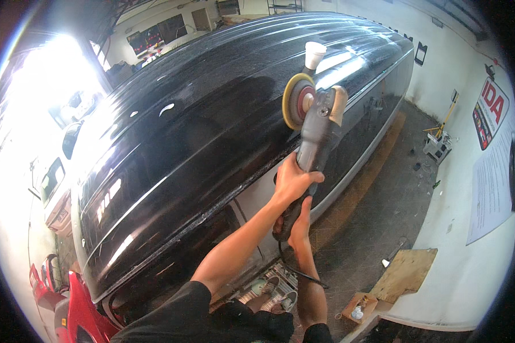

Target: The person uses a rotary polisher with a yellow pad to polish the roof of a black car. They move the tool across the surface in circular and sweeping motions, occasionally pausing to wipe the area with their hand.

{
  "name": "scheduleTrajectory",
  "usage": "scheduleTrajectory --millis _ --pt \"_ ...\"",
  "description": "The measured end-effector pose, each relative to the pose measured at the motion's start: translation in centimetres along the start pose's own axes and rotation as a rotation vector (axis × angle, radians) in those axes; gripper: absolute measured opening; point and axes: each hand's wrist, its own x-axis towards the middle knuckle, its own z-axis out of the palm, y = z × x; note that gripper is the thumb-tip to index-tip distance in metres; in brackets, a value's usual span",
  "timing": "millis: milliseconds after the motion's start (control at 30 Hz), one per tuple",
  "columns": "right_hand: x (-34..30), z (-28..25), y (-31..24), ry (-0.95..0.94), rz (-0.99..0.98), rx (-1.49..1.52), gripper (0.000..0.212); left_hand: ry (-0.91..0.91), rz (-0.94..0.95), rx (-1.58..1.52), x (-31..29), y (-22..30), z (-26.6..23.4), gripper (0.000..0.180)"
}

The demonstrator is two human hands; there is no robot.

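A dark grey electric polisher (313,137) is raised over the edge of a glossy black vehicle roof (212,131). Its round pad (293,102), yellow-rimmed with a red backing plate, is turned to the left; whether it touches the roof I cannot tell. My left hand (294,178) is wrapped round the middle of the polisher's body. Lower down, my right hand (298,222) grips the rear end, where a black cord (292,267) hangs. Beyond the pad is a white cup-shaped thing (315,55). White smears (166,108) lie on the roof at the left.
Red bodywork (84,311) stands at the lower left. My feet are on a slatted step (286,280) beside the vehicle. Along the right wall are a wooden board (405,274), a small cardboard box (359,307) and a grey box-shaped unit (438,148).
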Motion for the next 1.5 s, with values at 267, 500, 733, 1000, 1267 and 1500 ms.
scheduleTrajectory --millis 267,500,733,1000,1267,1500 --pt "-10.5 -1.2 13.3 -0.029 -0.106 -0.419 0.067 0.018 -0.091 -0.198 -11.5 -6.8 -8.2 0.094" --pt "-18.9 1.4 18.3 -0.436 0.034 -0.325 0.059 0.08 -0.24 -0.278 -22.0 -8.7 -14.6 0.085" --pt "-17.0 0.3 19.2 -0.401 0.15 -0.272 0.04 0.103 -0.19 -0.207 -19.8 -6.3 -13.0 0.082" --pt "-8.6 1.2 13.4 -0.003 -0.057 -0.273 0.059 0.044 -0.004 -0.028 -9.2 -4.6 -7.3 0.077" --pt "-3.6 -1.4 10.8 -0.074 -0.001 0.143 0.088 0.054 0.007 0.074 -5.5 -3.9 -3.8 0.077" --pt "-11.7 -2.3 20.4 -0.198 -0.135 -0.236 0.093 0.015 -0.116 -0.191 -14.0 -3.3 -9.7 0.095"
